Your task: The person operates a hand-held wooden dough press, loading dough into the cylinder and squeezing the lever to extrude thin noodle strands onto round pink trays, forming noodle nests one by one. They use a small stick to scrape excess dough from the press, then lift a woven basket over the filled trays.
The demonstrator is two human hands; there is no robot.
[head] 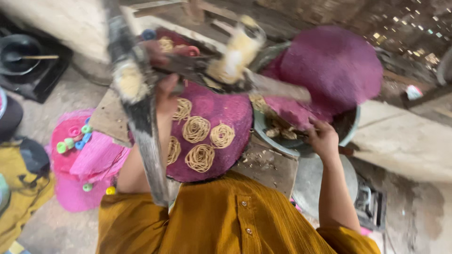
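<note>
My left hand (165, 96) reaches up and grips the dark metal noodle press (141, 122), which is blurred and smeared with pale dough. Under the press lies a round purple woven mat (226, 106) with several coils of thin noodles (196, 129) on it. My right hand (323, 138) rests at the rim of a grey basin (263, 134), its fingers curled around a dark handle (347, 150). A second purple mat (334, 66) leans over the basin and hides most of what is inside.
A stack of pink woven mats (89, 162) with small coloured plastic rings (75, 138) sits to the left on the floor. A black pan (19, 51) stands on a stove at the far left. A wooden board (268, 164) lies under the purple mat.
</note>
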